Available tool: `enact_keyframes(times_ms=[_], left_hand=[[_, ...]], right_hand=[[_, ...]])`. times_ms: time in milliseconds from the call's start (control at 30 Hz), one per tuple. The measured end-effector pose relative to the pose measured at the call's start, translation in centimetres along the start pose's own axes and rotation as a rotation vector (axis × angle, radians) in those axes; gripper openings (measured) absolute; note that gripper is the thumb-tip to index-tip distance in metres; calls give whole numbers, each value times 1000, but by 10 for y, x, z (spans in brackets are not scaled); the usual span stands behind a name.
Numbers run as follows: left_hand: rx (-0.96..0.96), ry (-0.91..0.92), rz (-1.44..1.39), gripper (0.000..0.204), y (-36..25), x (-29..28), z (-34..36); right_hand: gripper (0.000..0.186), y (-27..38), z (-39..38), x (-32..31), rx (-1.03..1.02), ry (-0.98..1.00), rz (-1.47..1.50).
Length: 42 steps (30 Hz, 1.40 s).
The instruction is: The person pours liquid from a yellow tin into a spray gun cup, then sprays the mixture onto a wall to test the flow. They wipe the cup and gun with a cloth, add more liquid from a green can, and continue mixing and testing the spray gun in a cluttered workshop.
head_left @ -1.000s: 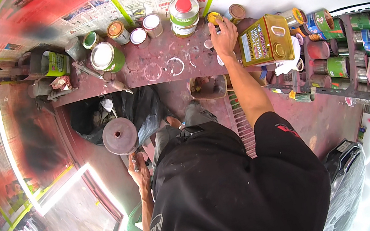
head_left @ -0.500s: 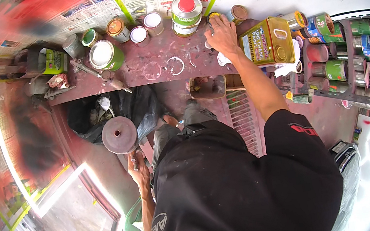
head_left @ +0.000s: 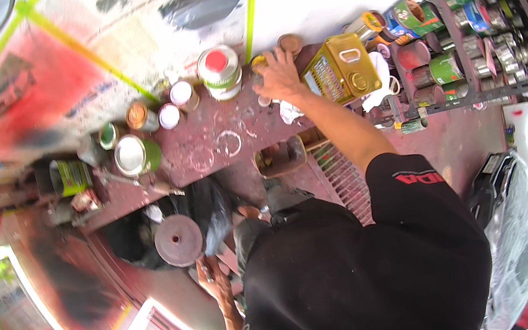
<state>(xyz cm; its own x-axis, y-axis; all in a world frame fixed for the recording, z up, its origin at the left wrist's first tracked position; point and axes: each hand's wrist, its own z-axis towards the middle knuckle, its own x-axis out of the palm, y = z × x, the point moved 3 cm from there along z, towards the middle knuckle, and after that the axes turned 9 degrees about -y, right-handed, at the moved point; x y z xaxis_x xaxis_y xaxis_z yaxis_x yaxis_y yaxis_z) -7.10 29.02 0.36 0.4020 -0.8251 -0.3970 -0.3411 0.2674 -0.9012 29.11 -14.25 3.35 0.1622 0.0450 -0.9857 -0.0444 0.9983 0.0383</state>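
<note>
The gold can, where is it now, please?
In the head view, the gold can stands right of centre on the reddish bench, between the right hand and the can rack.

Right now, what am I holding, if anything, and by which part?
Your left hand holds a spray gun by the metal part near its lid. Your right hand is at a yellow-topped can; grip unclear.

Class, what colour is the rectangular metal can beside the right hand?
Golden yellow: the rectangular can, in the head view.
</note>
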Motion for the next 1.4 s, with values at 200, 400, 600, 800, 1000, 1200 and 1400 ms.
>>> enact_keyframes(times_ms=[200,400,600,800,1000,1200,1400], left_hand=[[37,-22,53,26,-23,-8,-2],[-69,45,50,36,8,-26,-1],[-32,25,39,37,-12,-11,-6],[22,49,65,33,-22,9,-3],[-22,63,81,32,-37,33,-9],[50,111,30,35,-43,60,-12],[52,132,-12,35,-38,70,-15]], right_hand=[[69,1,15,21,189,-175,-5],[69,-8,18,22,176,-141,102],[67,6,-1,-50,150,-326,243],[72,-26,-71,-206,186,-487,478],[74,-109,-140,-297,327,-697,445],[74,-201,-194,-311,618,-732,310],[76,-281,-203,-303,806,-708,310]])
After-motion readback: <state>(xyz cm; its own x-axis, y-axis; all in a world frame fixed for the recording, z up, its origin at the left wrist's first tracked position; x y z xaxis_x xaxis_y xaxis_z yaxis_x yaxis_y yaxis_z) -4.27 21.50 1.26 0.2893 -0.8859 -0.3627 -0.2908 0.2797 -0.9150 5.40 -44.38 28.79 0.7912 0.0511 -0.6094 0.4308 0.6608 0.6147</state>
